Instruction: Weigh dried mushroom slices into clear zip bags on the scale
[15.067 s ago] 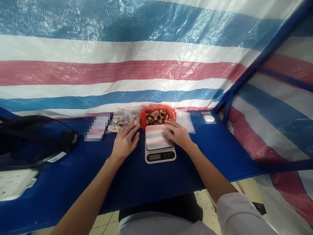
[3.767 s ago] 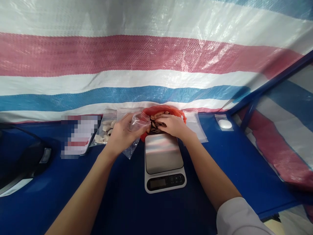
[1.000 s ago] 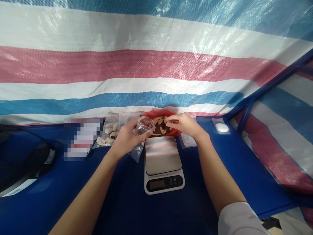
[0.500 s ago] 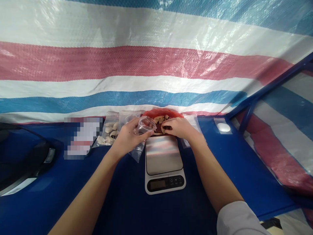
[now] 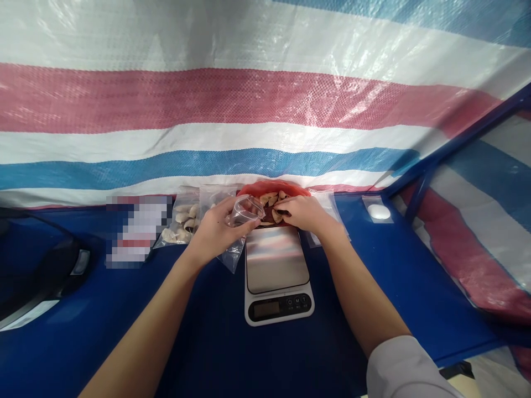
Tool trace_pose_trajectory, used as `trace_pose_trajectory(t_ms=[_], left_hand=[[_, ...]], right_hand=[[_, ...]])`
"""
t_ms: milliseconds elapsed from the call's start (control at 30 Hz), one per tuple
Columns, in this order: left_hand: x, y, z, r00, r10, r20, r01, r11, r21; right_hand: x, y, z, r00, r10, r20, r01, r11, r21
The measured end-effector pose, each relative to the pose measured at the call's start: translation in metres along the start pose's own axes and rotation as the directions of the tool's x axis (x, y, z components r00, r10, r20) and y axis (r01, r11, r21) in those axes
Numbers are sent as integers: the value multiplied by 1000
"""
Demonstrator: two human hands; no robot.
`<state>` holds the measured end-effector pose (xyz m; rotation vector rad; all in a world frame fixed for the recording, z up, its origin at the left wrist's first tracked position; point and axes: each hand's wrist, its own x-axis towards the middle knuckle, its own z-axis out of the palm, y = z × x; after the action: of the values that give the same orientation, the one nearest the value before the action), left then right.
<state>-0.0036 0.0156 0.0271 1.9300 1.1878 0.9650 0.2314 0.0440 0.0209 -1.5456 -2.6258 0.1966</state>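
Note:
My left hand [image 5: 218,229] is closed around the bunched mouth of a clear plastic bag [image 5: 235,251], whose lower corner hangs beside the scale. Just behind the scale, a red plastic bag [image 5: 271,187] lies spread open with several brown-edged dried slices [image 5: 269,199] inside. My right hand [image 5: 305,213] reaches into it from the right, fingers pinched on one dark-edged dried slice [image 5: 284,212]. Between my forearms sits a white kitchen scale [image 5: 279,260] with a bare steel plate; its display looks dark.
Left of my left hand lies a zip bag of pale rounded pieces [image 5: 182,224], with a blurred-out card [image 5: 141,232] farther left. A black strapped object [image 5: 45,271] is at the far left. On the right, a white oval object [image 5: 379,212] rests on a small clear bag. Striped sheeting [image 5: 249,99] rises behind.
My right fingers have shifted slightly within the red bag, and more of the slices shows. My left hand keeps its hold on the clear bag. The whole view has tilted a little.

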Motion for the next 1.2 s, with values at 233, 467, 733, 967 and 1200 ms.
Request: trace_pose_trajectory(t_ms=[233,467,733,967,1200], left_hand=[[-1,2,-1,1000,11,-16,-11,1000,3],[0,2,-1,999,30,-15,-30,1000,-9],[-1,0,0,994,110,-4,-109,993,54],[-2,0,9,991,131,39,-135,985,112],[-4,1,15,982,182,58,-185,982,49]], right_hand=[[1,-5,3,998,67,-9,-67,989,-132],[2,-4,3,991,104,-86,-112,988,-101],[-5,7,-4,939,102,-328,68,880,469],[-20,-14,-31,949,73,-305,210,575,791],[-19,-36,-36,947,-94,-307,275,732,624]])
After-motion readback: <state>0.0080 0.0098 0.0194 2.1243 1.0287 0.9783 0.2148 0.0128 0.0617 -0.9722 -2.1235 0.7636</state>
